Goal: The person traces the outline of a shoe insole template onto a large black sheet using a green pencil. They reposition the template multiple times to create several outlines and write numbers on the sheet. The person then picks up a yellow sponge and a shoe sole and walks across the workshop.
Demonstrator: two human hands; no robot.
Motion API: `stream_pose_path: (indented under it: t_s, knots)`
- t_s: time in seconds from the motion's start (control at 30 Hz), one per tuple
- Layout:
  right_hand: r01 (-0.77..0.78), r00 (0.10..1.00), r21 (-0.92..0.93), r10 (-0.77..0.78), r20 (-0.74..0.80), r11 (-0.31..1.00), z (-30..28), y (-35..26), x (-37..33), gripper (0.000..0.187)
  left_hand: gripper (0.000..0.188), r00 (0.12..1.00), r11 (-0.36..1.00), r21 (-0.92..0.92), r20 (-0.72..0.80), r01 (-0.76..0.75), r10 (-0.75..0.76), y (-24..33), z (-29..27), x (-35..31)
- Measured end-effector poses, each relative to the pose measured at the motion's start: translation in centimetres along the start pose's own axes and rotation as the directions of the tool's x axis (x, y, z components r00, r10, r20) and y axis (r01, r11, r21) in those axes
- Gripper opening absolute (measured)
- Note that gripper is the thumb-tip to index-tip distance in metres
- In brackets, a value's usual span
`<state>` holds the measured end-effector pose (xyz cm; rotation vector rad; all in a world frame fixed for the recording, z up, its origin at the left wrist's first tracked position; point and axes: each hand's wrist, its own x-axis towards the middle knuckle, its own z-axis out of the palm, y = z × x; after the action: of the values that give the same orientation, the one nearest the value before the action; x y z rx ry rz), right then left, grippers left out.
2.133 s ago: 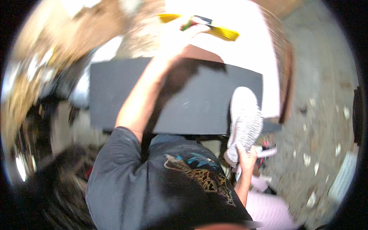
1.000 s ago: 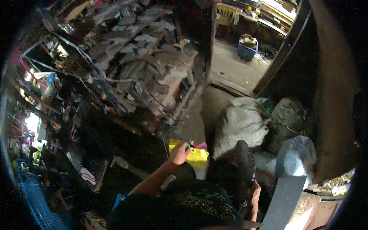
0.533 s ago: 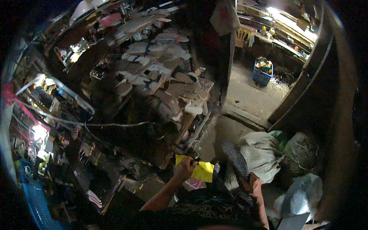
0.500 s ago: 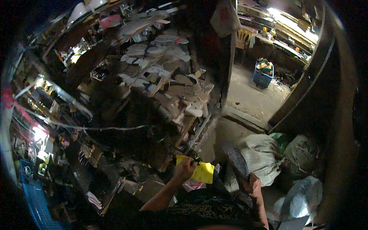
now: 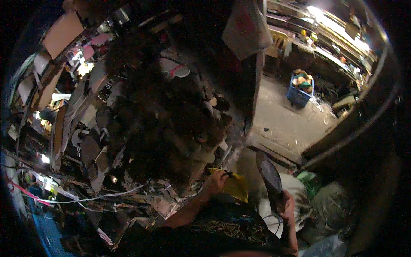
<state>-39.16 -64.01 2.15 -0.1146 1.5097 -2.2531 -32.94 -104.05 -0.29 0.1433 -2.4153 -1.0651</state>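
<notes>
My left hand (image 5: 217, 181) is closed on the top edge of a yellow sheet (image 5: 235, 187), perhaps cloth, which hangs down to the right of my fingers. A small dark bit shows by the fingertips; I cannot make out what it is. To the right, my right hand (image 5: 287, 206) is wrapped round the lower end of a dark shoe sole (image 5: 269, 172). The sole points up and slightly left, its broad face visible. A gap separates it from the yellow sheet.
Pale sacks (image 5: 295, 188) and a green bag (image 5: 309, 181) lie beyond my right hand. A doorway opens on a lit room with a blue crate (image 5: 299, 95). Cluttered scraps (image 5: 167, 203) lie at left, in shadow. A pale cord (image 5: 107, 195) crosses the lower left.
The view has shifted, and the heap at centre left is now in deep shadow. My left hand and the yellow sheet appear farther right. The sole has tilted, its face now smoother-looking.
</notes>
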Motion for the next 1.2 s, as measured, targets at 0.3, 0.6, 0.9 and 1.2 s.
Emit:
stream_pose_path:
  t_s: [0.3,0.6,0.9,1.2]
  knots:
    - [-0.001,0.975,-0.969,-0.216,-0.056,0.248,4.3,-8.2,14.5,0.029,0.023,0.974,0.987,-0.085,0.172,-0.136,0.149,-2.2,4.6,19.4]
    - [-0.185,0.911,-0.894,-0.269,-0.312,0.408,7.0,-16.8,25.4,0.042,0.018,0.871,0.980,-0.068,0.449,-0.189,0.199,-0.3,8.7,35.7]
    - [-0.196,0.891,-0.815,-0.248,-0.380,0.545,-1.3,-18.1,39.4,0.040,0.015,0.883,0.978,-0.174,0.434,-0.114,0.180,0.4,17.7,45.7]
    - [-0.283,0.895,-0.820,-0.171,-0.412,0.498,-14.0,-28.5,52.7,0.040,0.010,0.928,0.991,-0.082,0.349,-0.107,0.129,5.0,31.0,61.6]
